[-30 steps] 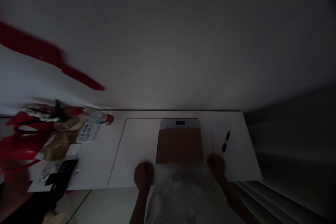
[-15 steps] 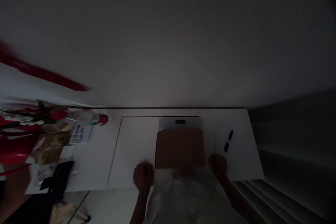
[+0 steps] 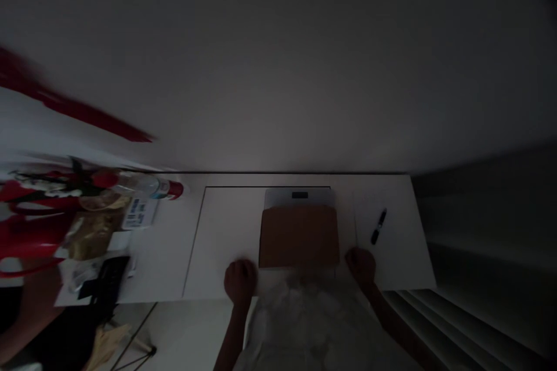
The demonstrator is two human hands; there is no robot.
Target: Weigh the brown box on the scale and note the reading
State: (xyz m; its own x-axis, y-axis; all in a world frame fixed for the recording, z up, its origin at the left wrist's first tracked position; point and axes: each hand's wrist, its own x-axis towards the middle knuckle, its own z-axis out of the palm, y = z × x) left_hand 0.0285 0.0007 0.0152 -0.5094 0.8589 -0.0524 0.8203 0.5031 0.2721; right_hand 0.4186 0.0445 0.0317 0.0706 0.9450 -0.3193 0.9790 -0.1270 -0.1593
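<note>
The scene is dim. A brown cardboard box (image 3: pixel 299 236) sits on a grey scale (image 3: pixel 299 196) with a dark display, on a white table (image 3: pixel 174 255). My left hand (image 3: pixel 239 280) rests curled on the table's near edge, left of the box. My right hand (image 3: pixel 361 265) rests curled at the near edge, just right of the box. Neither hand touches the box, and I see nothing in either. A black marker (image 3: pixel 378 226) lies on the table beyond my right hand.
At the left end of the table stand a red bag (image 3: pixel 26 237), a plastic water bottle (image 3: pixel 152 188) lying on its side, a label sheet (image 3: pixel 138 212), packets and a black object (image 3: pixel 104 281). A plain wall rises behind. Slats or steps show at lower right.
Both hands stay curled at the table's near edge beside the box. The view has shifted slightly; nothing on the table has moved.
</note>
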